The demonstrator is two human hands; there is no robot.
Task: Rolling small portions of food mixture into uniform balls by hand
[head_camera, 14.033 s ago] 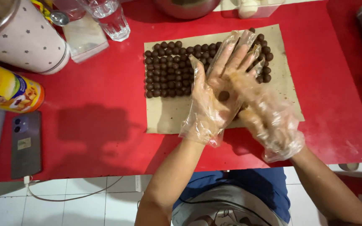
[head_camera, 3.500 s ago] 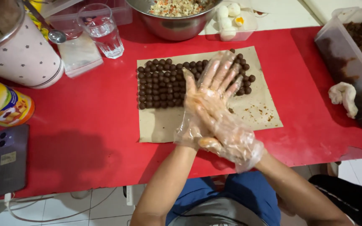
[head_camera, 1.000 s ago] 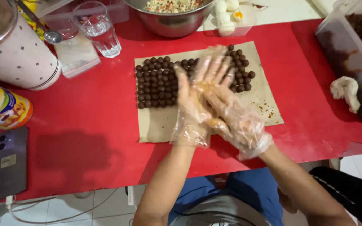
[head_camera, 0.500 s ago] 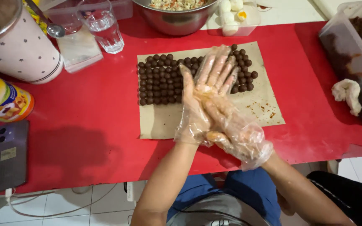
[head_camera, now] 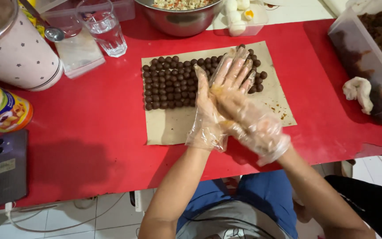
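The left hand (head_camera: 206, 104) and the right hand (head_camera: 239, 104) wear thin, crinkly see-through gloves and press flat together, palm on palm; whether a ball sits between them, I cannot tell. Under them, small round brown balls (head_camera: 169, 84) sit in neat rows on tan paper (head_camera: 169, 128) on the smooth red worktop (head_camera: 89, 128)

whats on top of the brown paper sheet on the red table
Rows of small dark brown balls lie on the brown paper, with crumbs at its right. The gloved left hand and right hand, pressed together above it, hide some balls and paper.
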